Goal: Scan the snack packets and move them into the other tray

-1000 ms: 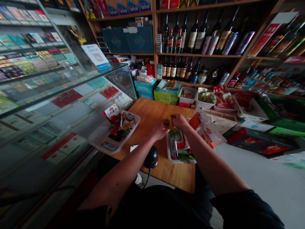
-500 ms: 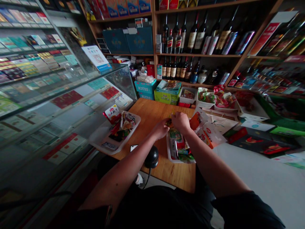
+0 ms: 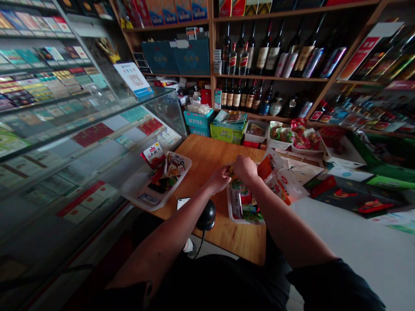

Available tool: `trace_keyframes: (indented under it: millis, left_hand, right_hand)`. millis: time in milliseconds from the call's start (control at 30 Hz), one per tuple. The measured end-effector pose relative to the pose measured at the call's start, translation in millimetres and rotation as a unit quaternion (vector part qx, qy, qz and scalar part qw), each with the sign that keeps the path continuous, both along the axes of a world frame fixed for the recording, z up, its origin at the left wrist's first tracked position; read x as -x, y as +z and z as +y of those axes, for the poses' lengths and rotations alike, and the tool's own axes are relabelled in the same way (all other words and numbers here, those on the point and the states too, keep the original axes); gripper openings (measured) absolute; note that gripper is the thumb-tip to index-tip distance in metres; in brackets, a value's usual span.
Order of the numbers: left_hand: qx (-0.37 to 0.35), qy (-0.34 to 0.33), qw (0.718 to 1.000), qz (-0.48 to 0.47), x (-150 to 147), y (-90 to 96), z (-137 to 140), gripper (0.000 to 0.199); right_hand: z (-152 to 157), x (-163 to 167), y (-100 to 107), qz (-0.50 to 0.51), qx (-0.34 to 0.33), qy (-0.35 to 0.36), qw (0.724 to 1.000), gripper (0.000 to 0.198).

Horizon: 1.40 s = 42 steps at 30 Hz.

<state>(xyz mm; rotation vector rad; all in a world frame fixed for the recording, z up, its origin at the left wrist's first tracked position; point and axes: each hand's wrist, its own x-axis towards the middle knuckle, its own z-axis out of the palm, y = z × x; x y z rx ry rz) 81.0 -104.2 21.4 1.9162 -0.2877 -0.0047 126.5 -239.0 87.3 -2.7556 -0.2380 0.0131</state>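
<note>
My left hand [image 3: 221, 179] and my right hand [image 3: 245, 169] are close together over the far left part of a white tray [image 3: 231, 211]. Fingers of both are closed on a small yellowish snack packet [image 3: 231, 171], mostly hidden by them. Below lie several snack packets [image 3: 245, 198] in green, red and silver, heaped in the tray. Leaning at its right side are clear and orange packages [image 3: 281, 183]. A second white tray [image 3: 186, 172] with snack packets [image 3: 171, 168] stands on the left, a red and white pack [image 3: 153, 154] sticking up from it.
A black rounded device [image 3: 206, 214] with a cable and a phone [image 3: 182, 202] are on the wooden table [image 3: 201, 151]. The glass display counter [image 3: 106, 147] borders the left. Snack boxes [image 3: 227, 131] line the back, below bottle shelves [image 3: 272, 77].
Both hands remain over the tray with the packet; the yellow bit that showed above my right fingers is no longer visible there. The view has shifted slightly, and more of the phone shows.
</note>
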Motion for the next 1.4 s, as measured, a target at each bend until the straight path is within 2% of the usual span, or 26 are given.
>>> trace_keyframes:
  millis: [133,233,400,533,633,733,833,933,1033,1100,1200,1267,1333,1400]
  left_hand:
    - [-0.019,0.008,1.0,0.001,1,-0.2,0,0.051]
    - [-0.011,0.018,1.0,-0.002,2,0.0,2,0.047]
    - [0.047,0.054,0.997,0.007,15,3.6,16,0.049]
    - [0.07,0.046,0.996,0.006,33,4.6,32,0.051]
    - [0.083,0.083,0.993,0.002,50,1.7,49,0.046]
    - [0.059,0.149,0.987,-0.028,66,-2.3,77,0.034]
    - [-0.012,0.246,0.966,-0.078,80,-6.3,119,0.026]
    - [-0.127,0.363,0.913,-0.137,89,-12.2,168,0.024]
    - [-0.216,0.477,0.836,-0.164,93,-22.8,214,0.04]
    - [-0.261,0.514,0.804,-0.145,92,-32.6,241,0.052]
    - [-0.293,0.513,0.8,-0.103,86,-47.0,271,0.056]
    - [-0.307,0.496,0.808,-0.085,81,-52.9,285,0.048]
    - [-0.312,0.484,0.815,-0.067,75,-53.8,294,0.035]
    - [-0.301,0.487,0.818,-0.055,70,-49.4,300,0.031]
  right_hand:
    - [12,3,2,0.028,0.084,0.0,0.996,0.031]
    - [19,7,0,0.059,0.108,0.016,0.992,0.028]
    - [21,14,1,0.039,0.107,-0.001,0.994,0.034]
    - [22,24,9,-0.062,0.084,-0.02,0.994,0.038]
    - [28,36,10,-0.107,0.075,-0.001,0.991,0.037]
    - [39,52,5,-0.103,0.057,0.041,0.992,0.033]
    - [53,69,-4,-0.081,0.029,0.084,0.993,0.03]
    - [69,84,-14,-0.062,-0.005,0.126,0.99,0.029]
    - [85,97,-22,-0.052,-0.026,0.172,0.983,0.024]
    - [94,104,-24,-0.047,-0.032,0.2,0.978,0.022]
    - [104,112,-26,-0.038,-0.041,0.225,0.973,0.02]
    - [109,116,-26,-0.028,-0.057,0.234,0.97,0.019]
    - [111,118,-27,-0.016,-0.078,0.24,0.967,0.02]
    - [111,118,-28,-0.003,-0.097,0.239,0.966,0.022]
